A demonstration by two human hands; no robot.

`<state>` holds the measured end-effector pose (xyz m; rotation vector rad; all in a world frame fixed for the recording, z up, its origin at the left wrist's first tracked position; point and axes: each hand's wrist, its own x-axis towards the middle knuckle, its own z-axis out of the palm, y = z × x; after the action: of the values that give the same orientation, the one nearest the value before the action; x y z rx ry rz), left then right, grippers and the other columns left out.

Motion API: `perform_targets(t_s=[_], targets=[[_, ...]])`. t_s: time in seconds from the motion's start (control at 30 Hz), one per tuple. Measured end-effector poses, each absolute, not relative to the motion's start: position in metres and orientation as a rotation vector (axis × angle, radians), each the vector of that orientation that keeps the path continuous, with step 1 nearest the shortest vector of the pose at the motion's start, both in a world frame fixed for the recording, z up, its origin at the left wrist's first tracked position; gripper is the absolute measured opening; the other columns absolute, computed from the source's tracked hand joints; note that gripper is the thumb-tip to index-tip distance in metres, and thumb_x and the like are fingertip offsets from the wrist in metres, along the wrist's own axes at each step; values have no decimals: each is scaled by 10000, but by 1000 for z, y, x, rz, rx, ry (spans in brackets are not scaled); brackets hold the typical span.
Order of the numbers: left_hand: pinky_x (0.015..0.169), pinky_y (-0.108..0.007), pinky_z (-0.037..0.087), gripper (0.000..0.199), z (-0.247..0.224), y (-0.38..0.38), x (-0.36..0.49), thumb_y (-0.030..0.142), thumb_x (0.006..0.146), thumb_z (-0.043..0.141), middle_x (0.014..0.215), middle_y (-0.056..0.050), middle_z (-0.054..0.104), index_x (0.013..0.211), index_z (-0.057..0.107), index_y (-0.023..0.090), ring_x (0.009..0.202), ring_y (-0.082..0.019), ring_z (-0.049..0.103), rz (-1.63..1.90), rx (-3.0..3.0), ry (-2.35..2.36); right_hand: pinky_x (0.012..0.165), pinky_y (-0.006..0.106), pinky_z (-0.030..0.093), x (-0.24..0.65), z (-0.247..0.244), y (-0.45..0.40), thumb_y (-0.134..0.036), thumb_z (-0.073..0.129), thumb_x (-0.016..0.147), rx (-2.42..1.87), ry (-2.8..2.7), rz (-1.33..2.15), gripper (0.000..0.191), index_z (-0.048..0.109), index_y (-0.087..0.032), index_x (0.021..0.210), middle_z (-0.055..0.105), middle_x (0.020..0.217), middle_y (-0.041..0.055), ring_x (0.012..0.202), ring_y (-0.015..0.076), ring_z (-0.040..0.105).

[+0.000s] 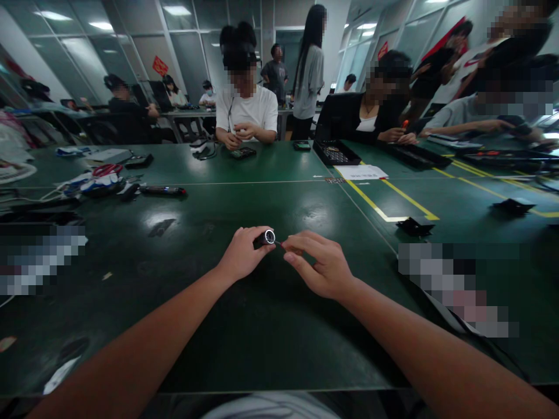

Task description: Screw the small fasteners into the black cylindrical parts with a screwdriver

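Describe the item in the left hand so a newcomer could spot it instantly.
Over the green table, find the left hand near mid-picture. It holds a dark cylinder. Unlike the thin piece by the right hand, its end shows a bright white ring.

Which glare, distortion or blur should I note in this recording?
Head view: pale glare on the green tabletop; head view: glass panels at upper left lean, suggesting wide-angle distortion; head view: the dark cylinder in the left hand shows a bright rim, but the thin piece beside it, near the right hand, is too small to identify.
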<state>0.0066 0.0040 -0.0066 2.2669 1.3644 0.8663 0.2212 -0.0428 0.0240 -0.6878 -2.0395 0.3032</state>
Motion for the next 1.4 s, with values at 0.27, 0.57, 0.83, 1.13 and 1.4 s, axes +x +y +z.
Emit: perform_targets(t_s=[0.27,0.57,0.83,1.13,1.4], targets=[[1000,-459,412,337,-7,4,5,306,908,700,1099,-21,712,1241,660,271,1005,-239,600,839,2291,1375,571,286,431,220,13,-34,-356,474,1010,-1084,-1581,661,224,656,-226,1018,583,660,-28,578,141,548],[1012,-473,386,309,-5,2,5,304,890,721,1019,-12,706,1194,680,263,966,-233,586,770,2350,1356,608,308,432,221,16,-30,-413,416,1018,-1257,-1590,568,332,660,-215,1126,632,703,3,627,172,601],[959,-441,410,318,-6,3,5,283,872,738,1009,-17,713,1185,683,261,958,-235,591,788,2341,1371,643,321,431,223,16,-28,-454,392,1020,-1268,-1619,607,364,678,-228,1005,622,712,8,657,183,592],[991,-460,403,322,-7,1,5,311,887,719,1039,-24,711,1203,679,266,990,-244,596,757,2346,1365,714,340,466,224,10,-22,-335,457,964,-1232,-1542,711,259,517,-222,1189,649,871,22,763,195,607],[1025,-496,389,298,-4,0,6,331,898,700,1038,-26,709,1189,680,268,978,-245,594,751,2345,1367,665,332,449,227,11,-18,-421,435,986,-1280,-1512,753,250,598,-235,1026,606,785,1,700,178,569]])
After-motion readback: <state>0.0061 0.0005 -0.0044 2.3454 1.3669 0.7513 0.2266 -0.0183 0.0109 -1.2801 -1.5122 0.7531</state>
